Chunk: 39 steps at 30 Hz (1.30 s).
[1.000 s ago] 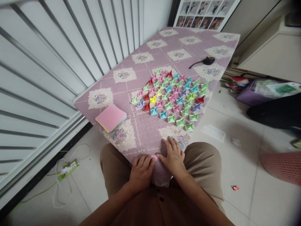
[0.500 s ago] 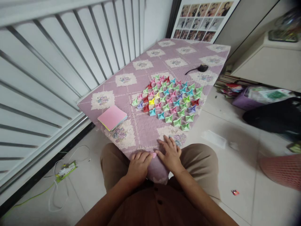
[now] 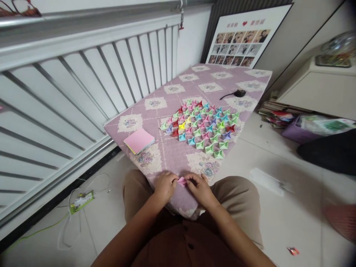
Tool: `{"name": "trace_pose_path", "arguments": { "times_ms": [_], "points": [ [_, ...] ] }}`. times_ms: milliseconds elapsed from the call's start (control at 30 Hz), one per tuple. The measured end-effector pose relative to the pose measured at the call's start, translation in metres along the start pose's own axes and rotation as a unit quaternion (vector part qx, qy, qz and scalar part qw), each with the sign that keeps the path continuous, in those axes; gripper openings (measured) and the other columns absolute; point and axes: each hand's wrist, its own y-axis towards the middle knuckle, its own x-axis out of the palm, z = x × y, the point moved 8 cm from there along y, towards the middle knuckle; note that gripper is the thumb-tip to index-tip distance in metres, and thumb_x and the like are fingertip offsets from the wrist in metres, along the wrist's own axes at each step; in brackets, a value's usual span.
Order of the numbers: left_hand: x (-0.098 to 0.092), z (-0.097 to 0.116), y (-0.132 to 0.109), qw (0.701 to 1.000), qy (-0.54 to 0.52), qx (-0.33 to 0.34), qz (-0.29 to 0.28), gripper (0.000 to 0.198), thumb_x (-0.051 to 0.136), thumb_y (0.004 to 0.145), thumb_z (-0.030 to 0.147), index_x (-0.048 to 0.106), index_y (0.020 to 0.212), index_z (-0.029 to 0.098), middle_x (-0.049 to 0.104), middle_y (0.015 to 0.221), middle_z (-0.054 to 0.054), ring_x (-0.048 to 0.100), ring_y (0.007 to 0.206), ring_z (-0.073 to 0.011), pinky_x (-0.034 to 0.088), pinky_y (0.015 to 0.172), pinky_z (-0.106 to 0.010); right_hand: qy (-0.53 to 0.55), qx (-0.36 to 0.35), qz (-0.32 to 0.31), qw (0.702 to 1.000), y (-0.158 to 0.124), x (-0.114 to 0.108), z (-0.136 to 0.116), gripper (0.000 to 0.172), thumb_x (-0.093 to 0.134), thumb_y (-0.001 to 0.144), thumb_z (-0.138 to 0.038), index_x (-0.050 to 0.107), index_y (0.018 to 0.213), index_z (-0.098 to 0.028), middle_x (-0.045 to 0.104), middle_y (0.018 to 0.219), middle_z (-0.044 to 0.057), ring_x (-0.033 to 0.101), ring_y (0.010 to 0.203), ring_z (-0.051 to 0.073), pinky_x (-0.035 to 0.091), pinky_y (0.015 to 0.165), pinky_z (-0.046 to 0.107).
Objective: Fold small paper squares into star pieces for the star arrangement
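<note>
A small piece of folded pink paper (image 3: 182,181) lies between my hands at the near corner of the table. My left hand (image 3: 166,184) pinches its left edge with thumb and forefinger. From the other side, my right hand (image 3: 200,188) holds the paper's right edge between bent fingers. Several folded paper shapes (image 3: 205,127) in green, blue, pink, red, yellow and purple stand in rows beyond my hands. A stack of square paper (image 3: 139,141), pink on top, sits to the left.
The table (image 3: 178,159) wears a purple floral cloth. A black corded object (image 3: 239,93) lies towards its far right. A white slatted railing (image 3: 91,89) runs along the left. On the floor are a power strip (image 3: 82,202) and a purple bin (image 3: 299,129).
My right hand, earlier spread flat on the cloth, has drawn its fingers in onto the pink paper. More of the paper shows now. The head view has tilted up slightly.
</note>
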Motion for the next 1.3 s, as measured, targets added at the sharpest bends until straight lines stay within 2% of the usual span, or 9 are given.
{"name": "trace_pose_path", "arguments": {
  "times_ms": [200, 300, 400, 500, 667, 900, 1067, 1300],
  "points": [
    [0.000, -0.003, 0.001, 0.999, -0.024, -0.039, 0.018, 0.015, 0.054, 0.084, 0.016, 0.067, 0.089, 0.022, 0.068, 0.092, -0.001, 0.059, 0.089, -0.0161, 0.042, 0.083, -0.029, -0.019, -0.021, -0.004, 1.000, -0.002, -0.001, 0.001, 0.018, 0.047, 0.079, -0.028, 0.063, 0.088, -0.026, 0.069, 0.096, 0.001, 0.061, 0.095, 0.021, 0.006, 0.107, 0.057],
    [0.000, -0.003, -0.005, 0.997, -0.055, -0.033, 0.034, 0.014, 0.055, 0.082, 0.014, 0.066, 0.088, 0.020, 0.068, 0.088, 0.000, 0.059, 0.086, -0.0147, 0.042, 0.081, -0.028, -0.032, -0.069, 0.008, 0.997, -0.003, -0.006, -0.002, 0.019, 0.048, 0.077, -0.026, 0.064, 0.086, -0.024, 0.068, 0.103, 0.004, 0.059, 0.102, 0.021, 0.019, 0.105, 0.052],
    [0.002, 0.002, -0.011, 0.999, -0.039, -0.019, 0.032, 0.008, 0.060, 0.080, 0.020, 0.067, 0.084, 0.021, 0.067, 0.086, 0.001, 0.058, 0.086, -0.0151, 0.040, 0.082, -0.029, -0.063, -0.118, 0.022, 0.991, -0.006, -0.007, -0.007, 0.017, 0.051, 0.077, -0.026, 0.066, 0.083, -0.023, 0.067, 0.104, 0.006, 0.058, 0.104, 0.022, 0.028, 0.100, 0.046],
    [0.003, 0.007, -0.013, 0.999, -0.001, -0.025, 0.035, 0.007, 0.062, 0.081, 0.028, 0.068, 0.084, 0.024, 0.066, 0.087, 0.001, 0.057, 0.090, -0.0168, 0.037, 0.084, -0.032, -0.107, -0.124, 0.046, 0.985, -0.008, -0.004, -0.007, 0.016, 0.052, 0.079, -0.026, 0.067, 0.082, -0.024, 0.068, 0.101, 0.005, 0.058, 0.102, 0.022, 0.026, 0.099, 0.046],
    [0.006, 0.015, -0.012, 0.998, 0.037, -0.023, 0.045, 0.009, 0.061, 0.084, 0.029, 0.068, 0.089, 0.026, 0.065, 0.092, 0.000, 0.056, 0.093, -0.0176, 0.036, 0.082, -0.033, -0.156, -0.115, 0.072, 0.978, -0.007, 0.002, -0.004, 0.015, 0.053, 0.082, -0.023, 0.068, 0.085, -0.025, 0.068, 0.100, 0.004, 0.055, 0.100, 0.022, 0.023, 0.096, 0.044],
    [0.007, 0.015, -0.009, 0.998, 0.039, 0.015, 0.041, 0.013, 0.057, 0.088, 0.030, 0.069, 0.089, 0.024, 0.066, 0.091, -0.001, 0.057, 0.091, -0.0163, 0.039, 0.080, -0.030, -0.230, -0.140, 0.031, 0.963, 0.002, 0.001, -0.013, 0.012, 0.057, 0.084, -0.025, 0.068, 0.083, -0.023, 0.065, 0.090, 0.004, 0.054, 0.091, 0.021, 0.030, 0.082, 0.035],
    [0.008, 0.007, -0.005, 0.999, 0.020, 0.040, 0.032, 0.015, 0.055, 0.088, 0.026, 0.070, 0.090, 0.023, 0.066, 0.091, -0.003, 0.058, 0.088, -0.0162, 0.041, 0.081, -0.029, -0.214, -0.183, -0.004, 0.960, 0.010, 0.004, -0.016, 0.011, 0.058, 0.086, -0.026, 0.069, 0.083, -0.024, 0.065, 0.083, 0.002, 0.055, 0.085, 0.019, 0.031, 0.079, 0.034],
    [0.006, -0.005, 0.000, 0.998, -0.005, 0.052, 0.037, 0.023, 0.048, 0.091, 0.024, 0.071, 0.090, 0.023, 0.067, 0.090, -0.003, 0.058, 0.086, -0.0173, 0.040, 0.080, -0.030, -0.162, -0.199, 0.003, 0.967, 0.019, 0.011, -0.014, 0.010, 0.058, 0.086, -0.028, 0.068, 0.085, -0.026, 0.067, 0.085, 0.002, 0.057, 0.087, 0.020, 0.031, 0.082, 0.035]
  ]
}}
